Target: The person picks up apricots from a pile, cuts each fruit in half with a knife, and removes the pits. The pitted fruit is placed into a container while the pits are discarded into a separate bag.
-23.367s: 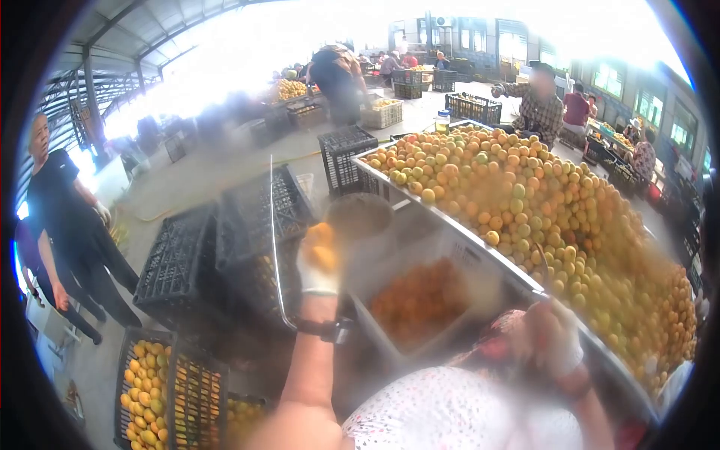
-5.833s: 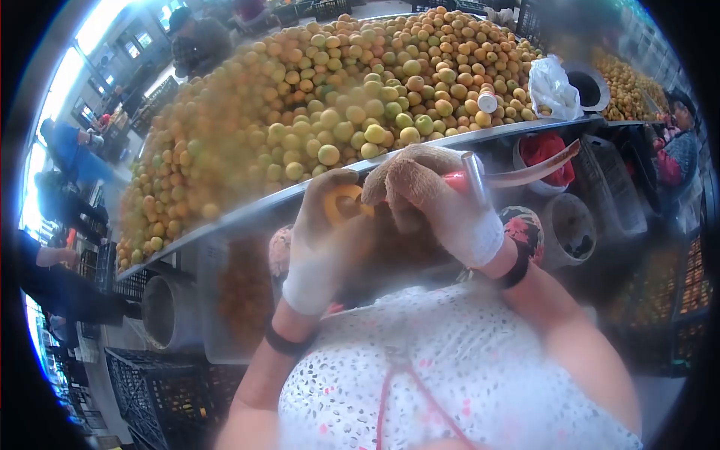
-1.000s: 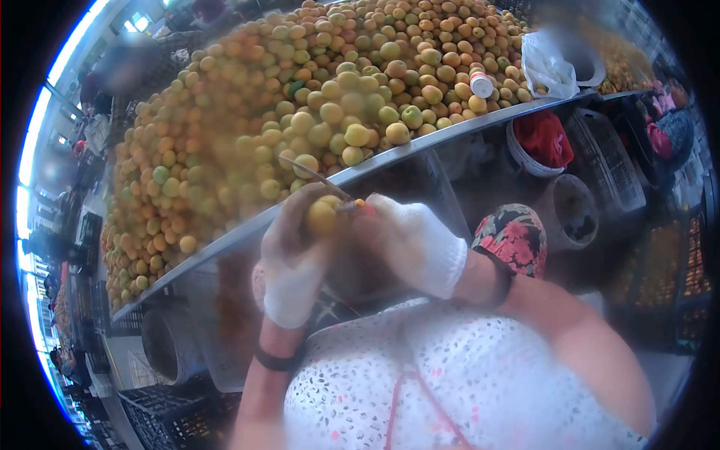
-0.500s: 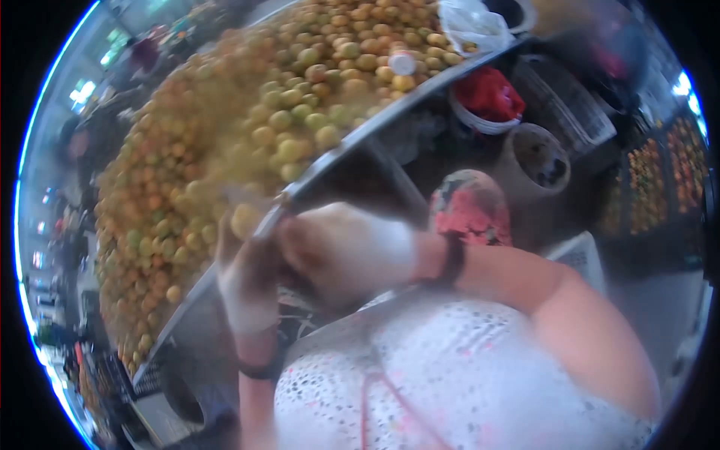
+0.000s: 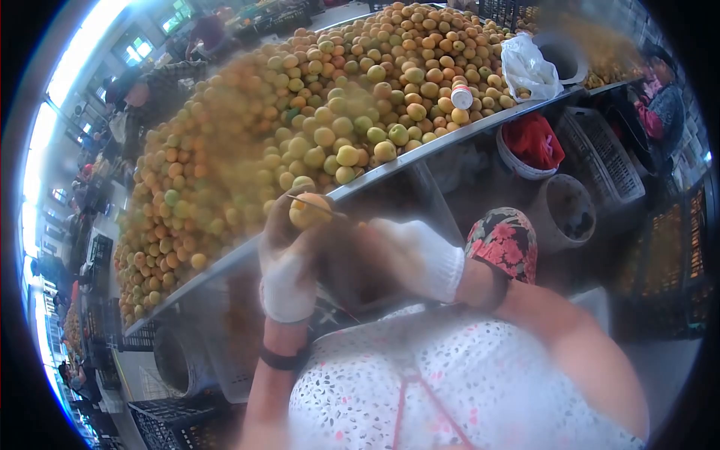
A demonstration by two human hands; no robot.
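Observation:
My left hand [image 5: 289, 262], in a white glove stained brown, is closed around a round yellow-orange fruit [image 5: 310, 212] at the near edge of the sorting table. My right hand [image 5: 409, 255], gloved the same way, is closed just right of the fruit. From its fingers a thin, dark, blade-like tool [image 5: 324, 208] reaches across the fruit's surface. Its handle is hidden in the glove, and a blur covers the right fingertips. Beyond both hands lies a large heap of similar green, yellow and orange fruit [image 5: 386, 135].
The table's metal edge [image 5: 420, 152] runs diagonally beyond my hands. A white plastic bag [image 5: 531, 67] and a small white-lidded tub [image 5: 461, 97] sit on the heap's right. Below are a bucket with red cloth [image 5: 531, 142], another bucket [image 5: 566, 210] and a crate [image 5: 600, 154]. A person [image 5: 660, 105] is at far right.
The view has shifted, so the table and both hands appear farther right. The fruit in my left hand shows more plainly now, with the thin tool across it.

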